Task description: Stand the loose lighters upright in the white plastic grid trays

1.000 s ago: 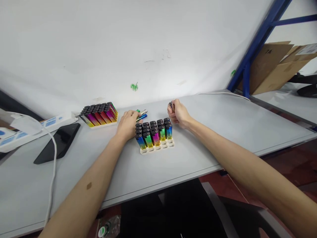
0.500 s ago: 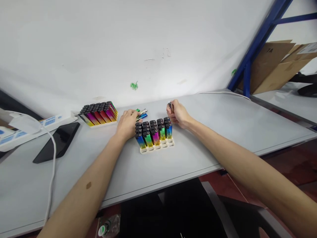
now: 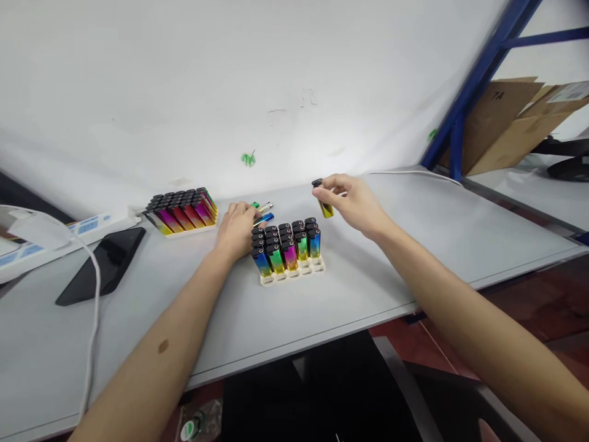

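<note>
My right hand (image 3: 347, 199) pinches a lighter (image 3: 326, 207) with a black top and a gold-yellow lower body, raised behind the right end of the near rack. On the table, my left hand (image 3: 238, 228) is curled over several loose lighters; blue, silver and green ones (image 3: 264, 218) stick out past its fingers, and the rest of its grip is hidden. Close in front stands a white rack (image 3: 294, 277) with rows of upright lighters (image 3: 289, 255) in blue, green and magenta fading to yellow. Some holes along its front edge and right side hold no lighter.
A second rack full of lighters (image 3: 184, 212) stands at the back left by the wall. Further left lie a black phone (image 3: 101, 267), a white power strip (image 3: 87, 227) and a white cable (image 3: 94, 319). A blue metal frame (image 3: 455, 135) and cardboard boxes (image 3: 510, 126) are at the right.
My right hand has turned and opened out from a fist, moving slightly right and up, so the lighter in its fingertips now shows. My left hand has stayed on the loose lighters.
</note>
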`<control>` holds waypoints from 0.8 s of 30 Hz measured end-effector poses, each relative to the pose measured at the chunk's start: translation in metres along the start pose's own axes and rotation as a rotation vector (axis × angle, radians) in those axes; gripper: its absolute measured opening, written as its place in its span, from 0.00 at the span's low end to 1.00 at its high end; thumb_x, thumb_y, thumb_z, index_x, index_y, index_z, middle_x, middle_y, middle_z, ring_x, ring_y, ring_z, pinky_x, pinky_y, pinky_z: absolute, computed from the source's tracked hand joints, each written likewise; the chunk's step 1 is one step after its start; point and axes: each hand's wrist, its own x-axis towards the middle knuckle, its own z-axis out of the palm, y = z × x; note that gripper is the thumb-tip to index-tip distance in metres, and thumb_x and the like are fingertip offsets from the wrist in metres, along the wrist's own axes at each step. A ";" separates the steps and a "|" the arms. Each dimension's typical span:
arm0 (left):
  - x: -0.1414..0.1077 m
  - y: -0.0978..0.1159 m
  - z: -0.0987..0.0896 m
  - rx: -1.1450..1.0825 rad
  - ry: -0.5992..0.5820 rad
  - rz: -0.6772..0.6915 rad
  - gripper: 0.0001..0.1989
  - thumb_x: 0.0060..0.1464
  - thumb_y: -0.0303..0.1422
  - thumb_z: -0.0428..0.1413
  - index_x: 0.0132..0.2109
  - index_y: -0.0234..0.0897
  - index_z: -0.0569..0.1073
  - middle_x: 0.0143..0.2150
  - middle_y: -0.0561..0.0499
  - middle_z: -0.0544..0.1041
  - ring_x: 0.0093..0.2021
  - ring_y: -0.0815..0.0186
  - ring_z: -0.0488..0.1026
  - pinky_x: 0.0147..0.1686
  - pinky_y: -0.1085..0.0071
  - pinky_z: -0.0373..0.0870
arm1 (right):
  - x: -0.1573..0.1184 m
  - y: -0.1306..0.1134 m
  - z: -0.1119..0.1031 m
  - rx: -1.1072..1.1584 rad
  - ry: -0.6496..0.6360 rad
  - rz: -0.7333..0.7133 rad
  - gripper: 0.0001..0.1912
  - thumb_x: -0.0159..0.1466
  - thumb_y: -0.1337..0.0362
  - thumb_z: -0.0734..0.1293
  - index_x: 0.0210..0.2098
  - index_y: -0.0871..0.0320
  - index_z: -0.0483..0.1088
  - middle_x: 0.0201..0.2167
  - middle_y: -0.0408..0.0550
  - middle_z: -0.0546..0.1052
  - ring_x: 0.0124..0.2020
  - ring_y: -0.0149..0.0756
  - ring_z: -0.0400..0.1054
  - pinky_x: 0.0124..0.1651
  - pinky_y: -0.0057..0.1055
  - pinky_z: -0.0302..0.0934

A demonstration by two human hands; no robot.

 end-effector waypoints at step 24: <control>-0.001 0.006 -0.003 0.153 -0.055 -0.008 0.17 0.65 0.31 0.46 0.54 0.40 0.75 0.52 0.40 0.76 0.55 0.50 0.67 0.52 0.55 0.63 | -0.080 -0.041 0.017 -0.813 -0.239 -0.207 0.11 0.65 0.59 0.72 0.45 0.51 0.70 0.34 0.42 0.81 0.26 0.34 0.70 0.27 0.29 0.52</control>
